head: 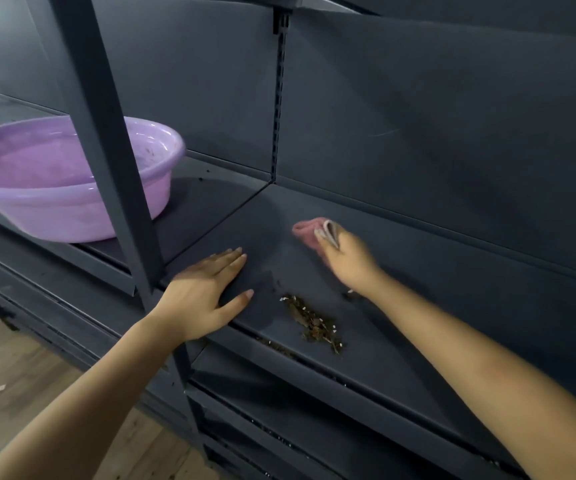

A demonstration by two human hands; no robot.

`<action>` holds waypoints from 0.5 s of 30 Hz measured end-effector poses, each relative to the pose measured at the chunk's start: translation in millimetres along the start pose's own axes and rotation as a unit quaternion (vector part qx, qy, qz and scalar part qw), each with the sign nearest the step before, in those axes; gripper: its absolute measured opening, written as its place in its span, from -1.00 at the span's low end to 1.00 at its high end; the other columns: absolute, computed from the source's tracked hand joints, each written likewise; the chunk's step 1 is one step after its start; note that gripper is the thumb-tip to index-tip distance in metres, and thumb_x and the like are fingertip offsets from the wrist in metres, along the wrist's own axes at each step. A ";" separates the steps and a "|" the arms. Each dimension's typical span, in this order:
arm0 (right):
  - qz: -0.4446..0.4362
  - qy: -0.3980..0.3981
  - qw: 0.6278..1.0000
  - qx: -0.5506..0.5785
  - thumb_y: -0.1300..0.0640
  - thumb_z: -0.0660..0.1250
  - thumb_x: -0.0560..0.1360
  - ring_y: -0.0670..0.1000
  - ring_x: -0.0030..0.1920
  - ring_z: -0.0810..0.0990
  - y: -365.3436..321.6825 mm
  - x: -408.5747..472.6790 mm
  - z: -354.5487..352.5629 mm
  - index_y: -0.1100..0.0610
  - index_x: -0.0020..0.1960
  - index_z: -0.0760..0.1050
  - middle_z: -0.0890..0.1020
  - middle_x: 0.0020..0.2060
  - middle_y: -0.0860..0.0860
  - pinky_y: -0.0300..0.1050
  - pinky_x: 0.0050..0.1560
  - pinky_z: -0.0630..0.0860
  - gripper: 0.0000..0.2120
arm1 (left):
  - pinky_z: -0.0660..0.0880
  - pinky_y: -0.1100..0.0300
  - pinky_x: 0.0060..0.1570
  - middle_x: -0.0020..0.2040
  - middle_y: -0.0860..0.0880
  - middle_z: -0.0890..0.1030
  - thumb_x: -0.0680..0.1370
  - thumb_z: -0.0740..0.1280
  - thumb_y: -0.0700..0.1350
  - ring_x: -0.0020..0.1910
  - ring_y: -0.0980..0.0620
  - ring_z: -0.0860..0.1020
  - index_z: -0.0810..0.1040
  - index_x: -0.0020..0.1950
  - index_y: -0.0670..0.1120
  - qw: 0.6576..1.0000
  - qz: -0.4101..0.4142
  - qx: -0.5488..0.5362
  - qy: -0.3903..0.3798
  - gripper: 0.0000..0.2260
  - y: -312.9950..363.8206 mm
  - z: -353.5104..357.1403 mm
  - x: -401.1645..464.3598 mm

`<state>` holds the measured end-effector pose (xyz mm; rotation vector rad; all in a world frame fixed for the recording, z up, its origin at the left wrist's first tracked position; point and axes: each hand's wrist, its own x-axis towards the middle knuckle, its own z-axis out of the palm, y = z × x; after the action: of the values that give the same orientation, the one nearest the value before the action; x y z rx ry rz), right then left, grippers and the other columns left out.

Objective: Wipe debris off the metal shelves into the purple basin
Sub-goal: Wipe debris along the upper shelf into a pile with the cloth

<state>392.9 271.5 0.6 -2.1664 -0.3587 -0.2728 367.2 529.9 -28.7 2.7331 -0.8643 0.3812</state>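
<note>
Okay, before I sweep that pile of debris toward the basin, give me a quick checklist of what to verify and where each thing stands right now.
1. Cloth in hand: ok. The right hand grips the pink cloth on the shelf.
2. Debris gathered: ok. The debris pile sits near the front edge; a few bits lie on the lip below.
3. Cloth behind the pile: not ok. It is farther back on the shelf, apart from the pile.
4. Purple basin placed to catch: not ok. It stands on the neighbouring shelf section, beyond the upright post.
5. Left hand steadying: ok, flat on the shelf edge.
</note>
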 end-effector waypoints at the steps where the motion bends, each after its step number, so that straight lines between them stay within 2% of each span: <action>1: 0.028 0.055 0.997 -0.046 0.08 0.07 0.64 -0.09 0.08 0.59 7.6 2.7 -13.5 0.03 0.16 0.54 0.61 0.08 -0.14 -0.24 0.12 0.46 -0.73 | 0.16 0.15 0.38 0.47 -0.08 0.32 0.49 -0.17 0.44 0.45 -0.03 0.31 0.34 0.47 -0.18 1.000 -0.003 -0.014 -0.009 -0.14 -1.3 -0.7 4.1; 3: 0.097 0.131 0.973 -0.163 0.04 0.06 0.63 0.07 0.05 0.60 26.4 7.8 -39.4 0.03 0.20 0.48 0.63 0.05 -0.01 -0.09 0.04 0.50 -0.73 | -0.04 0.32 0.40 0.54 0.04 0.12 0.32 -0.36 0.55 0.51 0.15 0.05 0.17 0.54 -0.09 0.998 -0.025 -0.038 -0.053 0.03 -2.8 0.0 10.8; 5: 0.190 0.139 0.942 -0.239 0.00 0.04 0.63 0.20 0.08 0.56 41.7 9.6 -55.3 0.11 0.21 0.44 0.61 0.05 0.14 0.05 0.09 0.45 -0.69 | -0.22 0.42 0.36 0.56 0.07 0.03 0.23 -0.46 0.56 0.50 0.22 -0.08 0.09 0.56 -0.06 0.996 -0.032 -0.028 -0.082 0.11 -3.1 1.1 15.4; 7: 0.243 0.124 0.918 -0.287 0.04 0.03 0.65 0.23 0.11 0.53 54.3 11.8 -60.8 0.22 0.17 0.43 0.59 0.06 0.23 0.01 0.09 0.35 -0.68 | -0.32 0.47 0.31 0.55 0.08 -0.02 0.20 -0.49 0.56 0.44 0.27 -0.15 0.07 0.57 -0.06 0.995 -0.026 -0.012 -0.091 0.13 -3.5 1.6 16.6; 9: 0.260 0.118 0.914 -0.289 0.06 0.04 0.65 0.23 0.14 0.51 61.6 18.6 -62.4 0.26 0.18 0.42 0.57 0.09 0.26 -0.02 0.10 0.33 -0.68 | -0.35 0.48 0.30 0.53 0.13 -0.09 0.21 -0.50 0.55 0.42 0.29 -0.19 0.04 0.57 -0.05 0.995 -0.025 -0.005 -0.093 0.11 -3.6 0.4 16.1; 11: 0.268 0.113 0.918 -0.272 0.01 0.04 0.65 0.23 0.21 0.48 64.1 30.7 -61.0 0.25 0.24 0.42 0.55 0.16 0.24 -0.02 0.19 0.31 -0.63 | -0.33 0.46 0.32 0.51 0.15 -0.12 0.24 -0.44 0.55 0.42 0.30 -0.19 0.02 0.57 -0.03 0.995 -0.024 -0.003 -0.100 0.07 -3.5 0.0 15.5; 15: 0.262 0.088 0.926 -0.259 -0.05 0.05 0.64 0.21 0.28 0.43 63.2 54.8 -53.1 0.21 0.30 0.41 0.52 0.23 0.21 -0.06 0.24 0.27 -0.59 | -0.29 0.43 0.36 0.55 0.09 -0.02 0.28 -0.44 0.53 0.44 0.28 -0.15 0.06 0.57 -0.05 0.995 -0.021 -0.013 -0.094 0.05 -4.3 0.2 15.8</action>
<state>463.0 201.5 1.3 -2.6257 0.4492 -0.2719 382.2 525.0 -24.5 2.7908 -0.8490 0.1047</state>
